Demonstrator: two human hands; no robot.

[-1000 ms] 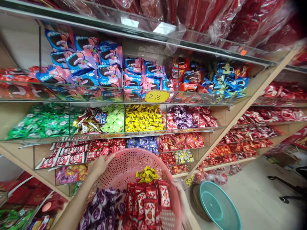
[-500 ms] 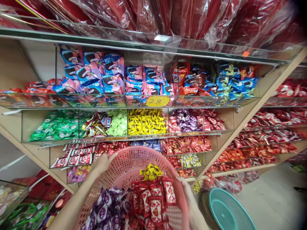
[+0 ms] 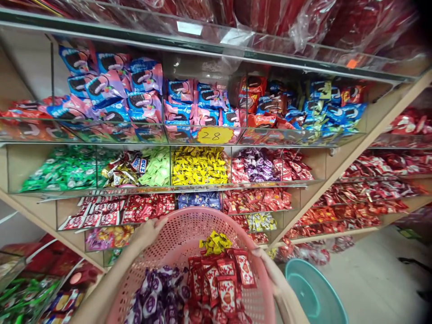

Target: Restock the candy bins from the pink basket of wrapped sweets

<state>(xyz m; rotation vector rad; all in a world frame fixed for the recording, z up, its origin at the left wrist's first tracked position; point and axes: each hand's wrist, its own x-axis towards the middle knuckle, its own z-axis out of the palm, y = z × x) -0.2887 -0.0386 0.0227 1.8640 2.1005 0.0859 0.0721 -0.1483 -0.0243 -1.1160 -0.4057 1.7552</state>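
Observation:
A pink perforated plastic basket (image 3: 175,245) is held between both my hands in front of the shelves. My left hand (image 3: 148,233) grips its far left rim, and my right hand (image 3: 270,269) is closed on the right rim. Inside lie purple-and-white wrapped candies (image 3: 153,292) on the left, red-and-white packets (image 3: 227,290) on the right, and a small heap of yellow-wrapped candies (image 3: 215,243) near the far side. The basket's near edge is cut off by the bottom of the view.
Glass-fronted shelves hold blue-and-pink cookie packs (image 3: 108,90), green candies (image 3: 67,168) and yellow candies (image 3: 200,166). A yellow "28" tag (image 3: 215,135) hangs on the shelf edge. A teal basin (image 3: 313,292) stands on the floor at right, beyond a slanted wooden panel (image 3: 351,162).
The view has shifted closer to the shelves, which sit slightly higher and further left. The basket has moved a little right in view, still held by both hands.

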